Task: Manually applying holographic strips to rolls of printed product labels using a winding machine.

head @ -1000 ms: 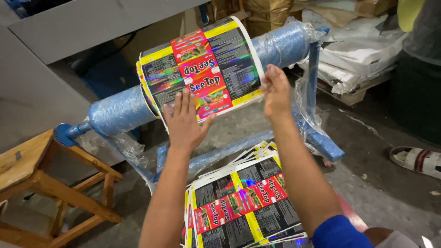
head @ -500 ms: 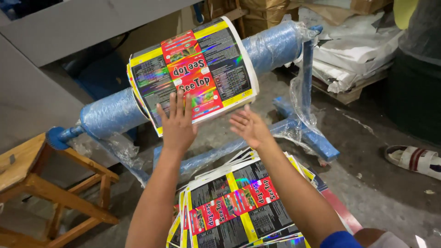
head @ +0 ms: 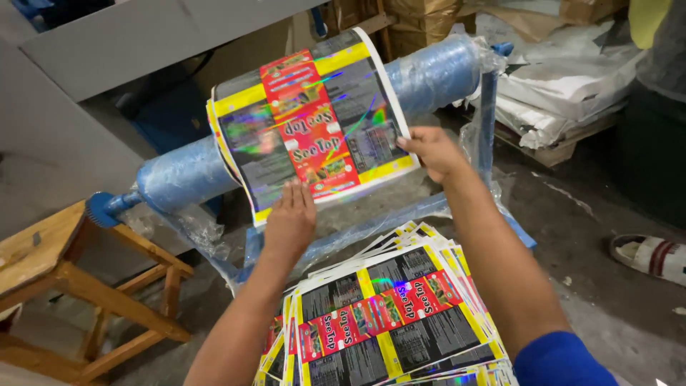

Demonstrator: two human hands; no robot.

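Note:
A glossy printed sheet (head: 307, 129), black with yellow bands and a red middle strip, is draped over a blue plastic-wrapped roller (head: 429, 71). My left hand (head: 291, 218) lies flat against the sheet's lower edge. My right hand (head: 429, 151) pinches the sheet's lower right corner. Below my arms lies a fanned stack of the same printed sheets (head: 389, 318). A blue sleeve covers my right upper arm.
A wooden stool (head: 64, 271) stands at the left. The roller rests on a blue stand (head: 489, 136) wrapped in clear plastic. Sacks and cardboard (head: 564, 86) are piled at the back right. A sandalled foot (head: 650, 256) of another person shows on the concrete floor at right.
My right hand dropped toward the stack, then rose again and took the sheet's lower right corner. My left hand slid down to the sheet's bottom edge.

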